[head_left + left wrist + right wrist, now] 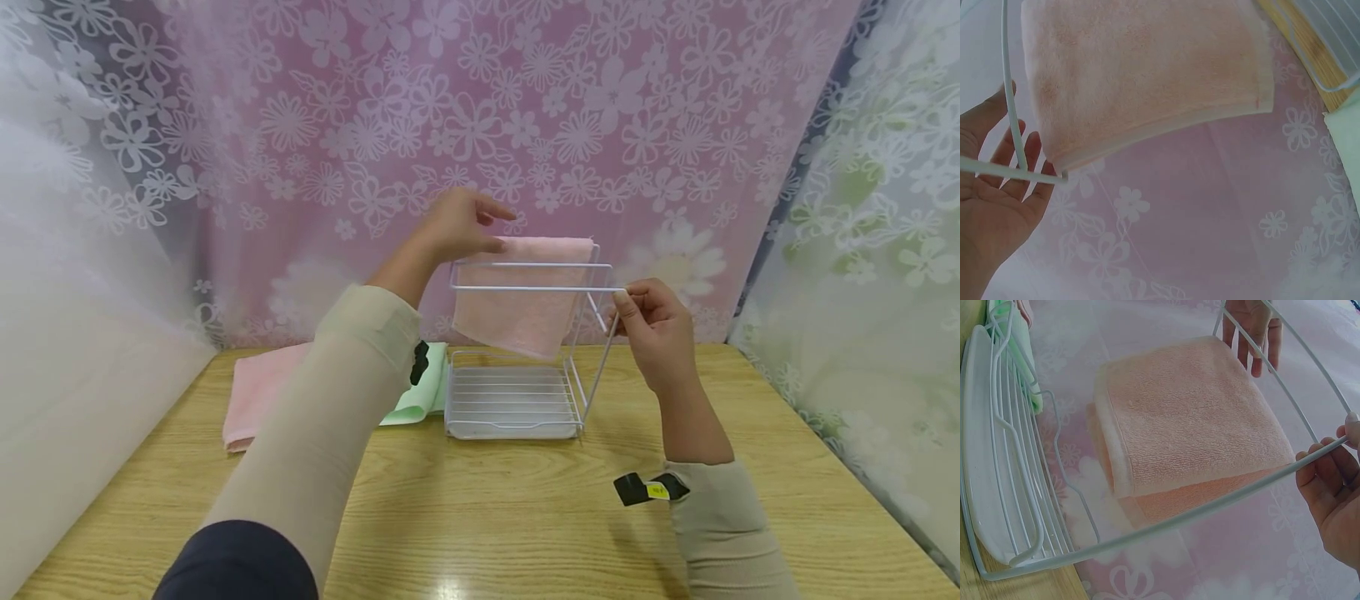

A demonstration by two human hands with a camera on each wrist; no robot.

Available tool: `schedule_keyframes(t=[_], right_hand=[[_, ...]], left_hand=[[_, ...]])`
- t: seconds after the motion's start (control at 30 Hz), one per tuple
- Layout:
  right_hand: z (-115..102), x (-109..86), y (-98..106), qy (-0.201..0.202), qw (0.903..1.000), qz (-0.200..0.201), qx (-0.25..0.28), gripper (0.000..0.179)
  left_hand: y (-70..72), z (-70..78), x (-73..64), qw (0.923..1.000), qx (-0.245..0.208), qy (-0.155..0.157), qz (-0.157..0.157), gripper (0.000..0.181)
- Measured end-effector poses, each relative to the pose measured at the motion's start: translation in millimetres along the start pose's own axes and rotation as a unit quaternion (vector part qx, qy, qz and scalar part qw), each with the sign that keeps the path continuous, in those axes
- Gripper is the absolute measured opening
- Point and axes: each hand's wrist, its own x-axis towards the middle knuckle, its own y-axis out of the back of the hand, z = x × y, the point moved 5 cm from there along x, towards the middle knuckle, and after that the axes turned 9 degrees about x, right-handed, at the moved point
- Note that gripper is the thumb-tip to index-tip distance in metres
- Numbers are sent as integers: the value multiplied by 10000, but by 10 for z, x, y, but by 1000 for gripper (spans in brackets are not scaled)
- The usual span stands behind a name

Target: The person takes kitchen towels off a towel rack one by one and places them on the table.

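Note:
A white wire rack (529, 288) stands on the table with a pink towel (517, 312) hung over its back top rail. My right hand (656, 329) pinches the rack's front right upper corner between thumb and fingers. At the upper left end of the rack, my left hand (461, 223) is held beside the towel, its fingers loosely extended. In the left wrist view, the fingers of that left hand (1007, 181) spread behind the white bars, close to the towel's edge. The right wrist view shows the folded towel (1191, 412) hanging in two layers.
A white tray (480, 431) forms the rack's base under a wire shelf (510, 396). To its left lie a green towel (420, 396) and another pink towel (255, 392) on the wooden table (465, 517). Flowered curtains (420, 100) surround the table.

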Motion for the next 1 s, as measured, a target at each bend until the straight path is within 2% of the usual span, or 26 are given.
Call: schedule_keyframes(t=[0.23,0.4,0.53,0.67,0.73,0.83,1.0], right_hand=[[-4,-8,-8,-1,10000,-43,68,9],[-7,-8,-2,-3,10000,-34,35,9],[0,-6,-4,-6,10000,-53,77,9],[6,-9,-4,-9,9998,-71,164,13],[6,-11,-4,-21,9998,-43,194,9],[-2,-9,-7,-2,9998,-26,201,10],[-26,0,-17,97,9997,-48,227,8]], left_hand=[[-120,86,146,9983,197,172,-524,43],[-217,191,214,9969,80,125,-775,42],[-311,209,259,9955,-38,290,-900,40],[-396,219,298,9960,163,294,-828,33],[-421,220,309,9963,356,285,-728,29],[-431,218,318,9957,650,344,-560,26],[-404,218,322,9949,850,449,-289,24]])
